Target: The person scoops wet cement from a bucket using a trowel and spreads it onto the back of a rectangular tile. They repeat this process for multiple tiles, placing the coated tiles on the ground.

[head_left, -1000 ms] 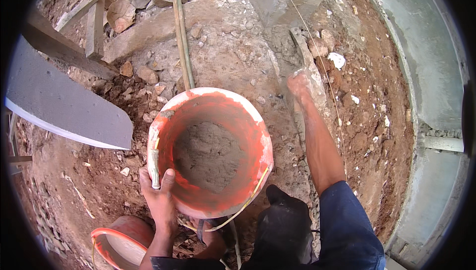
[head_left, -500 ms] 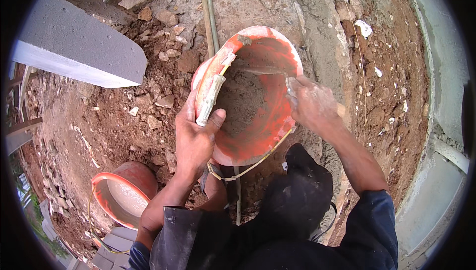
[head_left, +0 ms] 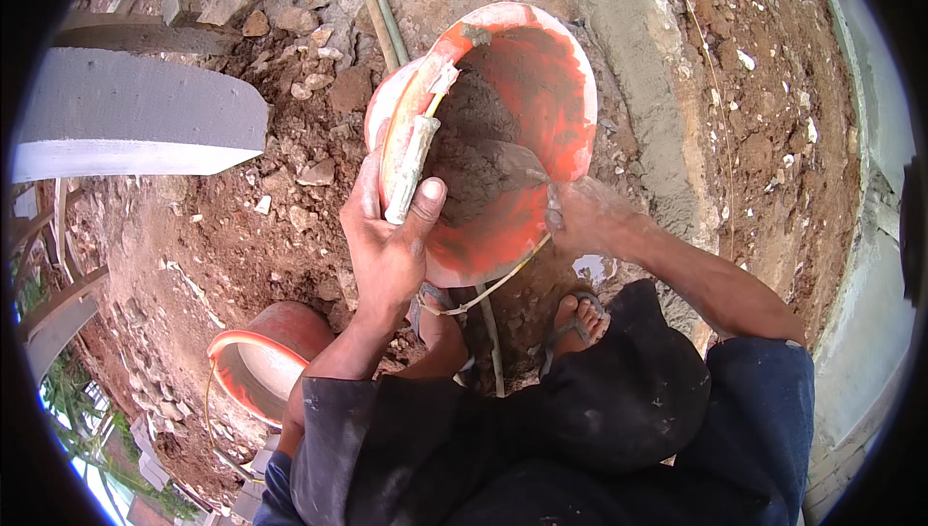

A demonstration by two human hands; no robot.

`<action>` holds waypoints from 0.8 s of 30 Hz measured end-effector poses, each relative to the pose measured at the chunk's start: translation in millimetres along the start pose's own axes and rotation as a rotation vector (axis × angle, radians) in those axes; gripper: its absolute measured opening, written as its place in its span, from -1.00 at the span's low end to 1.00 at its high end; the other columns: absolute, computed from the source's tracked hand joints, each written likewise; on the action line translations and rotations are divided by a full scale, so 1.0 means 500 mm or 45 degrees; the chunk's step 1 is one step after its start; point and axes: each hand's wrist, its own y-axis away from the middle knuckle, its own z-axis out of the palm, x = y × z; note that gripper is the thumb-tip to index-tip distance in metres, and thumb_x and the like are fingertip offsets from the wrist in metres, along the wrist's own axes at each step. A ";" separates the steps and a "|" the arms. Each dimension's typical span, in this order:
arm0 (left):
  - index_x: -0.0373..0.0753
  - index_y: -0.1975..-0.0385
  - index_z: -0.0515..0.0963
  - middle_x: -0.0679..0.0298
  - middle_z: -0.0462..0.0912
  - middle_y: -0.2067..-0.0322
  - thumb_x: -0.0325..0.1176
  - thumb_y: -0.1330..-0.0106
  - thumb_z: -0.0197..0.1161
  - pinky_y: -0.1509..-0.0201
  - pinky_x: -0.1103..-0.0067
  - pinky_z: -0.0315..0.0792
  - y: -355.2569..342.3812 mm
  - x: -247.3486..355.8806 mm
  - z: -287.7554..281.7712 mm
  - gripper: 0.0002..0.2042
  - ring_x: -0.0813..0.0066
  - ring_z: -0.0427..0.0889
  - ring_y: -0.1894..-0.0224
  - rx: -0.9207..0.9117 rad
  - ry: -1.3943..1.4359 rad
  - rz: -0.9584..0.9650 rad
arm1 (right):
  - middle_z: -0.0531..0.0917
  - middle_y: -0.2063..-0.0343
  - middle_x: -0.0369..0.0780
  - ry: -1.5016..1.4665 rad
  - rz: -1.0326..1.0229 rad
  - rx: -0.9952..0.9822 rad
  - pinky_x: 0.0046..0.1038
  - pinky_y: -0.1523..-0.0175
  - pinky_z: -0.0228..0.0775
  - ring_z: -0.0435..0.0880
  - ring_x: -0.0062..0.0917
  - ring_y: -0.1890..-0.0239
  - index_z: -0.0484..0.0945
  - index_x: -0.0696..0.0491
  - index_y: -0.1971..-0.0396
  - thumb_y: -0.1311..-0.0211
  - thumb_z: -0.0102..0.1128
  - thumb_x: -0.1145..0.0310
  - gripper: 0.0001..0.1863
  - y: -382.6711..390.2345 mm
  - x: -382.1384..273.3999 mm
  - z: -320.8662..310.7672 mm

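Observation:
An orange bucket [head_left: 578, 81], tilted toward me and smeared with grey, has wet mortar [head_left: 474, 120] inside. My left hand [head_left: 389, 248] grips its left rim, thumb on top beside the white, mortar-crusted grip [head_left: 412, 170] of the wire handle. My right hand [head_left: 580, 219] is closed at the bucket's right rim around a trowel. The trowel's mortar-coated blade [head_left: 512, 160] points left into the bucket, against the mortar. The trowel's handle is hidden in my fist.
A second orange bucket [head_left: 280, 352] with greyish contents stands at lower left. A grey concrete beam [head_left: 145, 105] juts in from the left. Two poles [head_left: 379, 6] lie beyond the bucket. Stony soil surrounds my sandalled feet; a grey wall [head_left: 875, 333] runs along the right.
My right hand has drawn the trowel nearer and lower within the bucket, and mortar has shifted with it. My left hand keeps its grip on the rim. The view has shifted slightly.

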 end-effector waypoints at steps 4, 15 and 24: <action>-0.45 -0.19 0.39 0.20 0.55 -0.05 -0.41 -0.28 0.34 -0.26 0.54 0.25 -0.006 0.010 0.004 -0.50 0.49 0.46 -0.11 0.045 -0.069 0.057 | 0.56 0.58 0.01 -0.540 0.119 -0.148 -0.20 0.24 0.49 0.63 -0.16 0.45 0.48 0.26 0.37 -0.24 0.15 0.20 -0.65 -0.015 -0.053 0.032; -0.32 -0.21 0.40 0.26 0.53 -0.01 -0.26 -0.31 0.32 -0.16 0.53 0.32 -0.086 -0.022 -0.127 -0.49 0.48 0.47 -0.01 0.313 0.092 -0.088 | 0.48 0.58 -0.30 -1.607 0.432 -0.101 -0.52 0.51 0.36 0.48 -0.63 0.60 0.45 0.13 0.42 -0.38 0.02 0.14 -0.66 0.154 -0.028 -0.116; -0.36 -0.24 0.36 0.23 0.53 -0.07 -0.43 -0.28 0.29 -0.27 0.49 0.25 -0.087 -0.035 -0.122 -0.48 0.42 0.47 -0.09 0.392 0.060 -0.078 | 0.61 0.05 0.05 -0.512 0.944 0.939 -0.17 -0.09 0.46 0.62 -0.09 -0.02 0.42 0.27 -0.07 -0.29 -0.03 0.24 -0.53 -0.091 0.247 -0.157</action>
